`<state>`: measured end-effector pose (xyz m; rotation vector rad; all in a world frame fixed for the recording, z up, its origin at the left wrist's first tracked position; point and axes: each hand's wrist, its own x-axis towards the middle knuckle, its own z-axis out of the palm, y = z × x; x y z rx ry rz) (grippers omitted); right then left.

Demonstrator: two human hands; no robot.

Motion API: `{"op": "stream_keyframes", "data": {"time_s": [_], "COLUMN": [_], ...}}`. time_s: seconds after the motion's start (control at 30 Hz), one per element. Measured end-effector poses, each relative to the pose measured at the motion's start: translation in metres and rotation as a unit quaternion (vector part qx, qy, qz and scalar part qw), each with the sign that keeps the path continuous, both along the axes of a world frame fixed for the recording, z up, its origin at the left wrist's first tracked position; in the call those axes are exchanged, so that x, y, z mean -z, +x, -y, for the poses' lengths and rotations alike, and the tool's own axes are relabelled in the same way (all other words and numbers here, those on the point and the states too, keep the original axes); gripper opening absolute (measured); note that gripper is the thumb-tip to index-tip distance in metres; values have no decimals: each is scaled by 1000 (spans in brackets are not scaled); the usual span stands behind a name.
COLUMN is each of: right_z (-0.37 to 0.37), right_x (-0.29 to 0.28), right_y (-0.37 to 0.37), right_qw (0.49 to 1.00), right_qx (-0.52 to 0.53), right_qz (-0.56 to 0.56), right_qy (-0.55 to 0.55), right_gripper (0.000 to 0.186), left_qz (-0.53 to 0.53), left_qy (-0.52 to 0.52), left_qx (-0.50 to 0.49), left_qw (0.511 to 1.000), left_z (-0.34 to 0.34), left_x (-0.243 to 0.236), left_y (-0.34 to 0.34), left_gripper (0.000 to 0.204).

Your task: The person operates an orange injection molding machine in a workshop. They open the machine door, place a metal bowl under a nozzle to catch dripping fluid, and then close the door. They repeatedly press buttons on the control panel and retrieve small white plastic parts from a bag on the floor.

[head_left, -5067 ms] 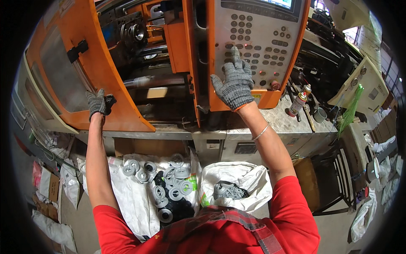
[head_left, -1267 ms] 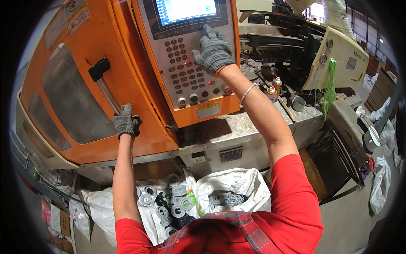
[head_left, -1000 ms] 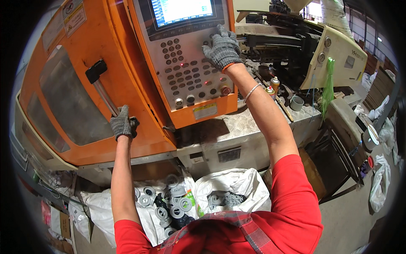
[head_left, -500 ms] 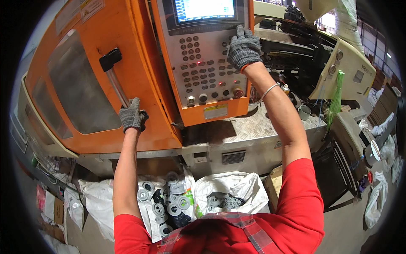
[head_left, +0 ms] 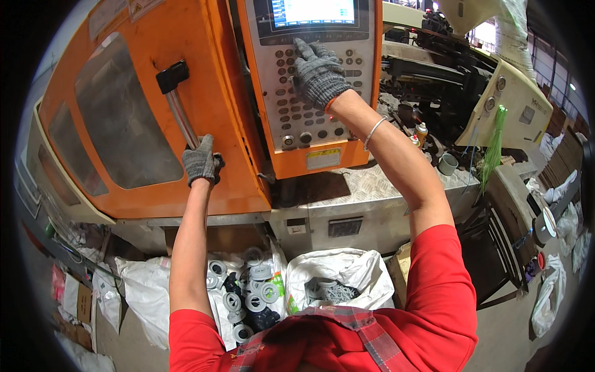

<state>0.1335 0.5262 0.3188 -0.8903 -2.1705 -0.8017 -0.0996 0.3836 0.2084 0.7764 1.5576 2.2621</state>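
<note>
Right hand was up at control panel, pointing finger near key row just under lit screen; grip loosely spread, nothing seen in it, contact impossible to tell. Left hand wrapped lower end of handle on orange door, beside panel. Step looked like key-pressing; next press seemingly called for one straight fingertip, steady left grip.

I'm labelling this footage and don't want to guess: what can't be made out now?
In the head view:
Control screen: top cut off by the upper edge.
Keypad: some keys behind the right gloved hand.
Door handle: lower end behind the left gloved hand.
Machine interior: behind the orange door.
Whether a key is pressed: too small.
</note>
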Motion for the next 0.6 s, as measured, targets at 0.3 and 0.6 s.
{"op": "stream_keyframes", "data": {"time_s": [0.3, 0.6], "right_z": [6, 16], "right_x": [-5, -13], "right_y": [-25, -33], "right_qw": [998, 999], "right_qx": [-64, -39], "right_qz": [5, 14], "right_qy": [3, 6], "right_gripper": [37, 35], "left_qz": [-4, -12], "left_qy": [-17, -16], "left_qx": [1, -2], "left_qw": [1000, 1000], "left_z": [4, -1], "left_x": [-6, 2], "left_y": [8, 1], "left_gripper": [19, 20]}}
